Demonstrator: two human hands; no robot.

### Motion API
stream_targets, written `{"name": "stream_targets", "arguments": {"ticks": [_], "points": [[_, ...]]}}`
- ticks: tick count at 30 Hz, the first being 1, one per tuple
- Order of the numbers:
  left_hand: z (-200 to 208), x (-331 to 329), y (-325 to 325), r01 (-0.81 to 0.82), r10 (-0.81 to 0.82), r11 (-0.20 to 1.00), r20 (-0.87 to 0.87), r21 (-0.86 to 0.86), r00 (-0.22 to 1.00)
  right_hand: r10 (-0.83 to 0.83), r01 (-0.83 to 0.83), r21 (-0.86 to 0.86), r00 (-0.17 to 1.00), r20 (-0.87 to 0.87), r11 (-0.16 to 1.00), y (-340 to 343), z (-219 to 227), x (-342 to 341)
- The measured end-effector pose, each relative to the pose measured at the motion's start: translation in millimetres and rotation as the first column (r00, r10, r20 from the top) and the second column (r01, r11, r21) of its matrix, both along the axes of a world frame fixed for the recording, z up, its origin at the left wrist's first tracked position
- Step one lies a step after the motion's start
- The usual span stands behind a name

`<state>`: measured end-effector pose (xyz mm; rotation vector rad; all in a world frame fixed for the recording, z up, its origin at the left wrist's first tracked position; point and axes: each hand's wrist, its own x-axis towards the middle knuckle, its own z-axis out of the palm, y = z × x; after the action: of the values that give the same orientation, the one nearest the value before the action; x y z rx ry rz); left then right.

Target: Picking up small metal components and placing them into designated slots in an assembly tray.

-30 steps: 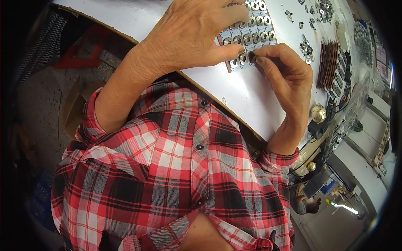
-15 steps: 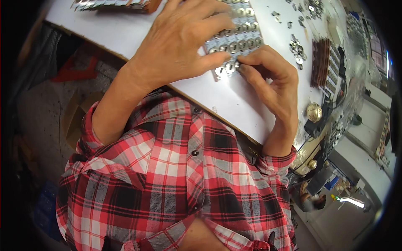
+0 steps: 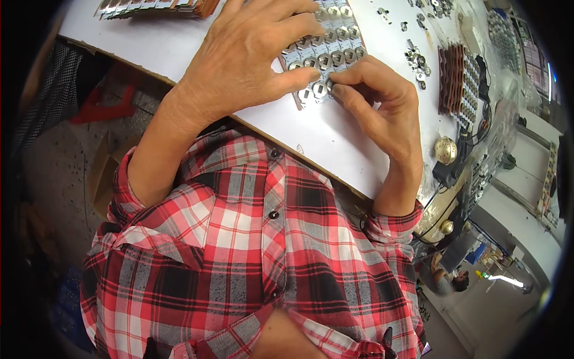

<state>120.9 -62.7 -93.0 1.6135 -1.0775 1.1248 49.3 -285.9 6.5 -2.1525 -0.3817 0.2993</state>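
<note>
I see the card of small metal parts [image 3: 326, 51] lying flat on the white desk [image 3: 335, 137], near its front edge, with rows of shiny hexagonal pieces seated across it. My left hand [image 3: 251, 57] lies spread over the card's left side, palm down, thumb stretched along the card's lower edge; its grip is loose and flat, pressing rather than clasping anything. My right hand [image 3: 388, 113] comes in from the lower right with its fingers curled, the fingertips pinched down at the card's bottom row just beside the left thumb. I cannot tell whether a loose piece sits between those fingertips.

Loose metal pieces [image 3: 415, 54] lie scattered on the desk to the right of the card. Beyond them stands a brown stack of filled cards [image 3: 457, 81] on edge. Another stack of cards [image 3: 155, 7] lies at the far left of the desk. A round brass knob [image 3: 445, 149] sits off the desk's right edge. Red plaid sleeves [image 3: 239, 239] cover both forearms' upper parts.
</note>
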Motion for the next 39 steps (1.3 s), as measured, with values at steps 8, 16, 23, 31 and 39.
{"name": "stream_targets", "arguments": {"ticks": [8, 16, 23, 31, 39], "points": [[1, -2, 2, -0.020, 0.021, 0.999, -0.025, 0.038, 0.999, -0.436, 0.483, -0.090, 0.844, 0.311, 0.871, -58, -3, 16], [-6, 11, -11, 0.137, -0.124, 0.974, 0.085, -0.181, 0.989, -0.416, 0.434, -0.243, 0.901, 0.126, 0.867, -81, -2, 17], [-9, 16, -16, 0.134, -0.114, 0.973, 0.111, -0.189, 0.987, -0.255, 0.256, 0.011, 0.959, 0.124, 0.967, -62, 0, 12], [-11, 16, -17, 0.158, -0.139, 0.966, 0.107, -0.205, 0.985, -0.383, 0.384, 0.043, 0.895, 0.227, 0.922, -63, -5, 16], [-11, 15, -15, 0.153, -0.134, 0.968, 0.109, -0.201, 0.985, -0.108, 0.257, -0.272, 0.879, 0.464, 0.927, -41, -12, 20]]}}
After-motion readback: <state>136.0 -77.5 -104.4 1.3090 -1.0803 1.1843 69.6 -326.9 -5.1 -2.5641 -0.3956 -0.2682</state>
